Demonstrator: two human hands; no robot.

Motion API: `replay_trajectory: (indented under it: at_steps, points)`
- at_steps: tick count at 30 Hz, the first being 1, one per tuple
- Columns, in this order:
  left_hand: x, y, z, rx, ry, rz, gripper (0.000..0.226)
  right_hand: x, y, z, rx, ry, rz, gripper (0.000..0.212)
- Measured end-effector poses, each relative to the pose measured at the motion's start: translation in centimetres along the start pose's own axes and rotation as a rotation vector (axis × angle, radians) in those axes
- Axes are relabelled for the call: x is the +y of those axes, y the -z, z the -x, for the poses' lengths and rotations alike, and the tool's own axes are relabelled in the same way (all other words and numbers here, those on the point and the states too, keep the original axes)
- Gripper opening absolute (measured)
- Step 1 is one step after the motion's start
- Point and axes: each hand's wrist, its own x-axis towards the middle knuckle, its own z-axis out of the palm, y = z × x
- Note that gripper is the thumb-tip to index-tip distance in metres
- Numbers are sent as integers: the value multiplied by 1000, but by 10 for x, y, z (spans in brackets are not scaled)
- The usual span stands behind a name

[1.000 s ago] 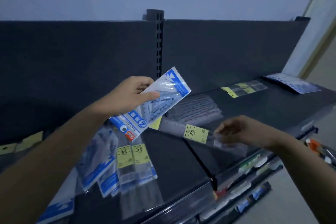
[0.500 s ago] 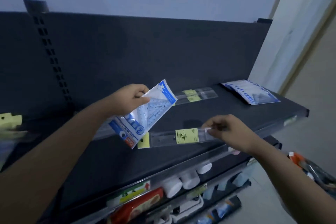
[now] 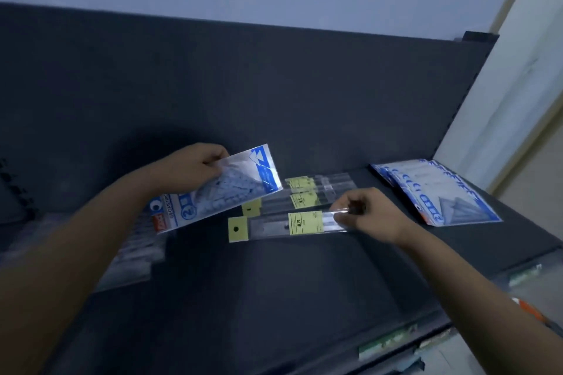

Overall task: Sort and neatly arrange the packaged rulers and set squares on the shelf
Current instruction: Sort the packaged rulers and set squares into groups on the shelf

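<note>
The left hand (image 3: 195, 167) has its grip clenched on the upper edge of a blue-and-white set square pack (image 3: 225, 192), thumb and fingers pinching the plastic; the pack hangs tilted above the shelf (image 3: 274, 298), its blue-striped end pointing toward the back panel (image 3: 243, 85) and its printed end low over the left half of the shelf. The right hand (image 3: 362, 216) pinches the right end of a clear ruler pack (image 3: 289, 224) with a yellow label and a yellow hang tab; this pack lies roughly parallel to the front edge, near the middle of the shelf, and whether it rests on the surface or is held just above it cannot be told. Just behind it, toward the back edge, a small pile of ruler packs (image 3: 307, 195) with the same yellow labels lies flat. Near the right back corner a stack of set square packs (image 3: 435, 195) lies fanned, well apart from both hands. Blurred clear packs (image 3: 137, 253) lie under the left forearm at the left end. Price tags (image 3: 387, 341) line the front edge.
</note>
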Motion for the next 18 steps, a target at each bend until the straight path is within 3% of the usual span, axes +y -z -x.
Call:
replay_trajectory:
  at_steps: [11,14,18]
  points:
    - [28,-9,-54,-131,107,30,18,50,18,-77,-118,75,3,16]
    - [55,-28,-66,-157,91,55,17,55,33,-75,-103,173,-64,39]
    - [106,-70,-88,-174,66,54,16,71,81,-60,-189,168,-401,68]
